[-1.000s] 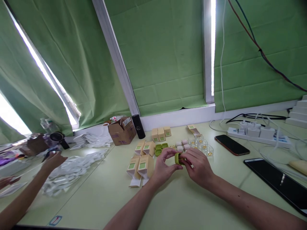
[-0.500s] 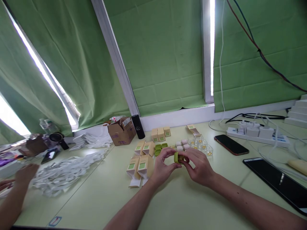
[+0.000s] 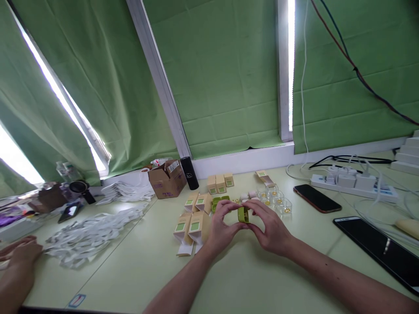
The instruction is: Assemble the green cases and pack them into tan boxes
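Note:
Between the fingertips of both hands, a small olive-green case (image 3: 243, 215) is held up above the table. My left hand (image 3: 224, 224) pinches its left side, and my right hand (image 3: 269, 224) grips the right edge with thumb and fingers. Its inside is mostly turned from view. Just behind my hands lie several more green cases (image 3: 220, 201), partly hidden, and pinkish-white blocks (image 3: 252, 194). Clear containers with gold-coloured pieces (image 3: 277, 201) stand to the right of these. Left of my left hand are open kraft boxes with green labels (image 3: 198, 226).
A phone (image 3: 317, 198), a larger dark-screened device (image 3: 376, 248) and a power strip (image 3: 355, 185) with cables lie at the right. At the left are a heap of white straps (image 3: 88, 235) and another person's hands (image 3: 22, 253). A cardboard box (image 3: 166, 179) and black bottle (image 3: 189, 173) stand behind.
The green case has turned slightly in my fingers, and my right fingers have shifted along its edge. The other person's hand at the left has moved down and left.

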